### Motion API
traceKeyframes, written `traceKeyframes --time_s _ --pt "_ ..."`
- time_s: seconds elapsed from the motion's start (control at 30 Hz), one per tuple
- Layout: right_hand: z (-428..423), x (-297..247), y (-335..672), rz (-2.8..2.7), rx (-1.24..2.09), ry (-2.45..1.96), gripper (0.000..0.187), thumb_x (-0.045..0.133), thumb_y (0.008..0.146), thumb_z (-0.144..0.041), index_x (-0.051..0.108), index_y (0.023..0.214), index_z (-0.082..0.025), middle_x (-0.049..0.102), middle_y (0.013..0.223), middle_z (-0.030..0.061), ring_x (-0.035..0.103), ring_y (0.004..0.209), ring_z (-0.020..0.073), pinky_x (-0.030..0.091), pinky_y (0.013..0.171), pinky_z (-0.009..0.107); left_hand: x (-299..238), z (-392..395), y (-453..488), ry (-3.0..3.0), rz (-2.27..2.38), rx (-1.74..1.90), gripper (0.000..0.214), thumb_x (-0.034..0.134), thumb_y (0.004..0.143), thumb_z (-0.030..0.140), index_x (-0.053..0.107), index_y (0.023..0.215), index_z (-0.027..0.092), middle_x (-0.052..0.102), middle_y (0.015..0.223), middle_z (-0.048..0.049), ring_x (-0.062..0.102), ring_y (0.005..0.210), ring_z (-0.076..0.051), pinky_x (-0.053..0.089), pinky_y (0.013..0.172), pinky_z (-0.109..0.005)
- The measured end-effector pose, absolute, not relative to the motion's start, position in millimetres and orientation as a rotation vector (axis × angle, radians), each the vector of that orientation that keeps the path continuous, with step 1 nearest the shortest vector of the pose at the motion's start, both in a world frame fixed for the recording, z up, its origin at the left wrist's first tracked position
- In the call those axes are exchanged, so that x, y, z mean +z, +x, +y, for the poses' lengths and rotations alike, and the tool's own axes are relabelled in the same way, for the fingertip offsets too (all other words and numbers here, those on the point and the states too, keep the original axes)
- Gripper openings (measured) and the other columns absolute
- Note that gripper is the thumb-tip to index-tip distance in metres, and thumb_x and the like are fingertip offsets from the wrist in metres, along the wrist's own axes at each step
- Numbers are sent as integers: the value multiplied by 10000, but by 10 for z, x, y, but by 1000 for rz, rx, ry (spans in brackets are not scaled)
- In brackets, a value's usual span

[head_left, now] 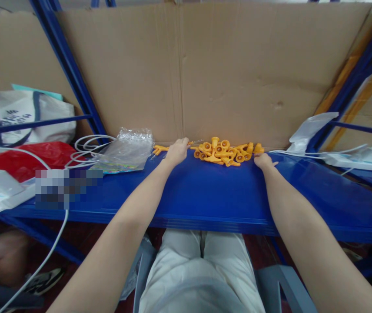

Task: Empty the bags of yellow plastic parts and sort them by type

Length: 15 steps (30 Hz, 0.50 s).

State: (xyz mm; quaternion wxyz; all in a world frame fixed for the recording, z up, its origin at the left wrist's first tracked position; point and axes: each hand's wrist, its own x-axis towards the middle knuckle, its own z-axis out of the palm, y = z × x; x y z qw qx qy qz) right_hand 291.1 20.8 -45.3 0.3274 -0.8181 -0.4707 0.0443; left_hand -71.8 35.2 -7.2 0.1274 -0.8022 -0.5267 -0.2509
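A corkscrew (pixel 196 142) with a yellow-orange part and a metal spiral pointing right is gripped in my left hand (pixel 178 150). Left of that hand lie yellow T-shaped handles (pixel 161 149) with metal spirals, partly covered by the hand. A pile of yellow plastic pieces (pixel 218 150), many bell-shaped with hollow ends, sits between my hands near the back of the blue shelf (pixel 212 187). At the pile's right end, my right hand (pixel 264 161) has its fingers closed on a yellow bell-shaped piece (pixel 258 148), its thumb to the right. The fingertips are partly hidden.
Cardboard (pixel 231 74) walls off the back. To the left lie a clear plastic bag (pixel 125 150), white cables (pixel 83 150), a red bag (pixel 39 158) and a canvas tote (pixel 54 115). A white power strip (pixel 358 158) lies right. Another person's leg (pixel 3 256) shows lower left.
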Motion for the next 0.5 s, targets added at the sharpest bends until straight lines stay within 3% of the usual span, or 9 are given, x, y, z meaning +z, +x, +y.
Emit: traceKeyframes --time_s 0.1,0.3,0.5 --pt "192 -417 2917 -1119 190 -2222 377 506 871 -179 718 1180 -215 634 1338 140 511 1337 339 389 1094 587 -122 440 -755 -2403 -1451 -763 227 410 991 168 558 1164 161 657 1171 -178 607 1172 -299 491 989 -427" --pt "212 -432 2948 -1087 133 -2178 432 547 851 -213 680 1261 -190 673 1258 165 533 1306 366 337 1108 661 -224 590 -810 -2505 -1423 -695 363 393 861 -25 596 1111 143 666 1155 -173 612 1159 -275 476 1018 -418" --pt "224 -437 2926 -1083 83 -2264 385 544 883 -219 689 1235 -163 601 1341 221 527 1326 388 351 1099 680 -238 631 -821 -2570 -1255 -614 314 457 862 15 674 1049 144 673 1141 -140 614 1136 -236 485 1018 -353"
